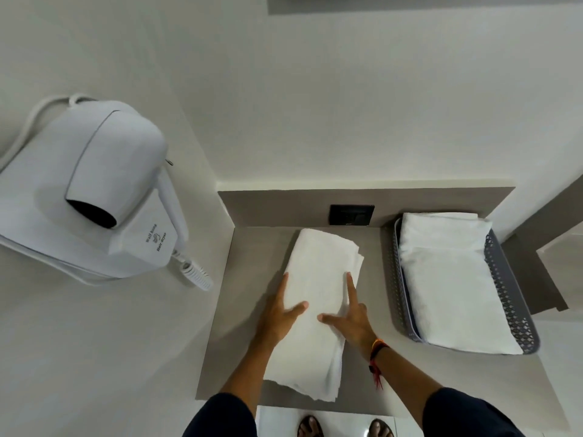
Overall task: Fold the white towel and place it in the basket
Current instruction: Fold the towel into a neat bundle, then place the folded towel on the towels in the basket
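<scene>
Head view looks down on a grey counter (362, 357) set in a corner of white walls. At centre frame the towel (318, 298) lies on that counter as a long narrow strip, already folded lengthwise into several layers, running from just below a dark wall socket (351, 215) down to the counter's near edge. Both hands rest flat on its middle: the left hand (277, 320) along the strip's left edge, the right hand (355, 320) along its right edge, each with fingers spread apart and pressing down, clamped on nothing. A cord bracelet (377, 354) sits on the right wrist. At right of frame stands the basket (508, 298), grey and perforated, near the towel but apart from it; another folded white towel (451, 279) already fills most of it. At left of frame a hair dryer (110, 171) hangs on the wall with its coiled cord (197, 272). The step in hand looks like smoothing the lengthwise fold. As it lies, the strip seems too long for the basket, so the next move probably calls for taking one short end, near or far, and bringing it over to the other, keeping the loose layers at the right edge aligned, before lifting the bundle to the right onto the towel in the basket.
</scene>
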A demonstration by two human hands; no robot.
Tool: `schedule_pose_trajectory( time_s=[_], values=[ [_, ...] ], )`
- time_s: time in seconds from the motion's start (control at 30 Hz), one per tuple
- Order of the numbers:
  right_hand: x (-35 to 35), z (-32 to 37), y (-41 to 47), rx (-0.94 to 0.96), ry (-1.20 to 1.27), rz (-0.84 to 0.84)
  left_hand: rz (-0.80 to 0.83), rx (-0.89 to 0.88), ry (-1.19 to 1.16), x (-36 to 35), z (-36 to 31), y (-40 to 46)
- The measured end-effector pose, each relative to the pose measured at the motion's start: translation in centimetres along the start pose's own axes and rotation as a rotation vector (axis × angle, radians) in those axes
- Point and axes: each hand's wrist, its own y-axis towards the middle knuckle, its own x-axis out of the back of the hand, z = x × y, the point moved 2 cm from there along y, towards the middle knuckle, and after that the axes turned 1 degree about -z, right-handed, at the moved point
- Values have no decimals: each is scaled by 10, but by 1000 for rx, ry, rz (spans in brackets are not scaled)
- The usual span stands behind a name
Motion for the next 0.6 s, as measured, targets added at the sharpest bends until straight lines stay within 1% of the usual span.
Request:
schedule_pose_trajectory(
  time_s=[0.07, 0.13, 0.17, 0.27, 0.43, 0.6],
  values=[
    [5, -4, -2, 27, 192, 66, 103, -6, -137, -1, -7, 0],
    [12, -5, -4, 35, 284, 108, 229, 34, -317, -3, -17, -5],
    [16, -5, -6, 22, 312, 121, 262, 53, -398, -5, -22, -7],
    [38, 3, -7, 9, 391, 139, 253, 31, -546, -10, -44, -12],
    [90, 54, -8, 184, 354, 70, 195, -125, -635, -13, -107, -5],
    [165, 100, -31, 351, 205, -26, 241, -243, -684, -36, -177, 5]
  ],
)
